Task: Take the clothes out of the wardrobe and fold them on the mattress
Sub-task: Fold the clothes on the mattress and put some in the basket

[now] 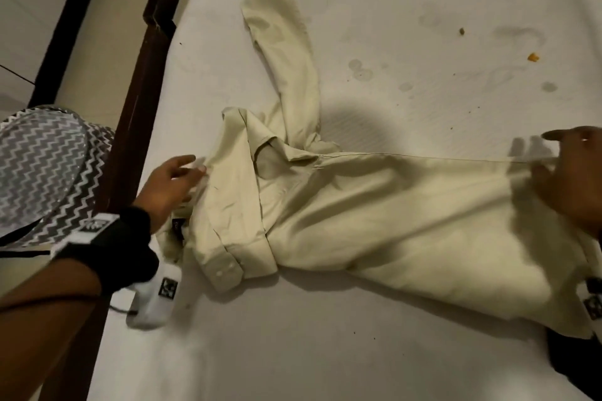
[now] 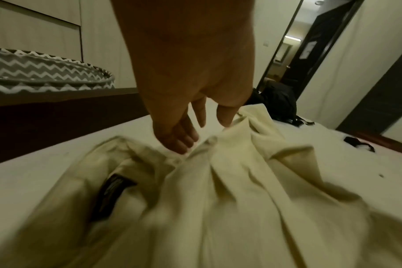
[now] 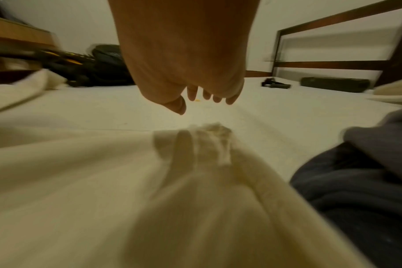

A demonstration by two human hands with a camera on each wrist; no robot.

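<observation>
Left hand [image 1: 169,182] by the mattress's [image 1: 391,10] left edge, fingers straight and loosely spread, fingertips [image 2: 181,146] touching the collar end of the cream shirt [image 1: 374,225]; nothing gripped. Right hand [image 1: 573,172] toward the right edge, fingers relaxed and slack above the shirt's hem; whether touching the cloth, could not tell. Shirt spread crosswise over the near half of the mattress, one sleeve folded across its chest, the other stretched toward the far edge. Dark clothing [image 3: 356,190] just beside the hem. Zigzag-patterned basket [image 1: 45,166] outside the dark wooden bed frame [image 1: 140,101]. Black bag [image 2: 278,103] at the far edge. Slatted headboard [image 3: 333,45] beyond.
</observation>
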